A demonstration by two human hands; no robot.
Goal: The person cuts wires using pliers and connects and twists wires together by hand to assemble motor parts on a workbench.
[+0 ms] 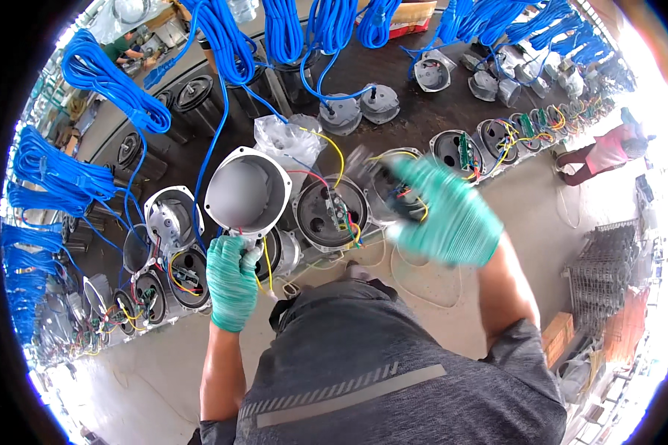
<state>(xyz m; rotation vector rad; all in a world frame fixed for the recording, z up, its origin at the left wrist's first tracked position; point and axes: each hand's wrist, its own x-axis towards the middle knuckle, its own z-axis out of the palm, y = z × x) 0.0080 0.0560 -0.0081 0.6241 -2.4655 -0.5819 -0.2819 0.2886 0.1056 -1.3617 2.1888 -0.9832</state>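
Note:
My left hand (231, 283), in a green knitted glove, is closed at the lower rim of a round grey metal housing (277, 194), whose open side faces up. Yellow wires hang beside its fingers. My right hand (453, 211), gloved alike, is smeared by motion over another round housing (382, 194) with coloured wires; whether it holds anything is unclear. Between the hands lies an open housing (310, 216) with a small circuit board (337, 210) inside and red, yellow and blue wires. Behind it sits a clear plastic bag (289, 141).
Coiled blue cables (226, 41) hang along the back and left. Dark cylinders (194, 96) stand behind the housings. More wired housings (456, 150) line the bench edge on both sides. Wire baskets (605, 274) and a cardboard box (557, 337) are at right. Another person (119, 50) is at the far left.

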